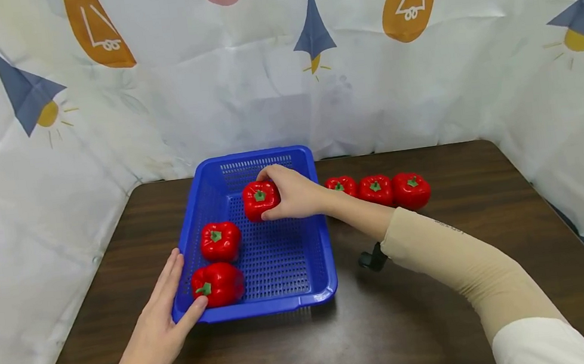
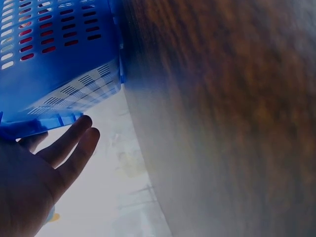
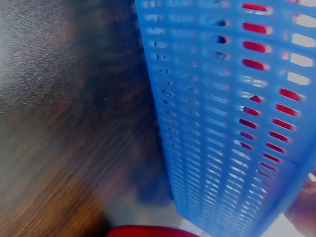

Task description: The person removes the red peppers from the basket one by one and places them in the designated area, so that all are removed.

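The right hand (image 1: pixel 293 194) curls its fingers and thumb around a glossy red plastic bell pepper (image 1: pixel 260 199), at the far part of the blue perforated plastic basket (image 1: pixel 279 255). The left hand (image 1: pixel 164 316) lies spread and flat against the basket's near left corner, its thumb touching the rim. Two more red peppers (image 1: pixel 220 262) lie inside, near the left wall. Three others (image 1: pixel 376 190) stand in a row on the dark wooden table (image 1: pixel 406 325), just right of the basket.
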Demonstrator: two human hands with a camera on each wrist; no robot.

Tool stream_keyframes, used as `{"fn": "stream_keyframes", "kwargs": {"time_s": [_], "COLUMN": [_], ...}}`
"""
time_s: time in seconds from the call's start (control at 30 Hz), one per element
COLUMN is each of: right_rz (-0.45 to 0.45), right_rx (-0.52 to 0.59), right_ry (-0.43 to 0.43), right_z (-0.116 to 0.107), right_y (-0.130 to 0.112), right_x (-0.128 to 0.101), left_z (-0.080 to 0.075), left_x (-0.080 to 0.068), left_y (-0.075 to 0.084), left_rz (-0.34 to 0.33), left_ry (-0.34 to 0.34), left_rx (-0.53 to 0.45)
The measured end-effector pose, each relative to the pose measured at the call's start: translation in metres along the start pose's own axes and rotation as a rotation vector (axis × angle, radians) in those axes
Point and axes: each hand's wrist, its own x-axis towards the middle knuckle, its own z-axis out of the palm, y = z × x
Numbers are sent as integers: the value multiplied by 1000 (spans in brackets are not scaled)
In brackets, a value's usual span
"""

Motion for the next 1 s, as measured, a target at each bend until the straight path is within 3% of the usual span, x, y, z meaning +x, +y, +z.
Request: {"fn": "stream_keyframes", "kwargs": {"time_s": [0.4, 1.0], "right_rz": [-25, 21], "right_rx": [229, 264], "right_ry": [112, 232], "right_z": [-37, -65], "right_y": [-6, 4], "right_x": [-52, -123], "left_z": [0, 1], "left_x": [-1, 0], "left_y": [0, 0], "left_rz": [11, 16], "left_ry": [0, -4], "left_rx": [-2, -6]}}
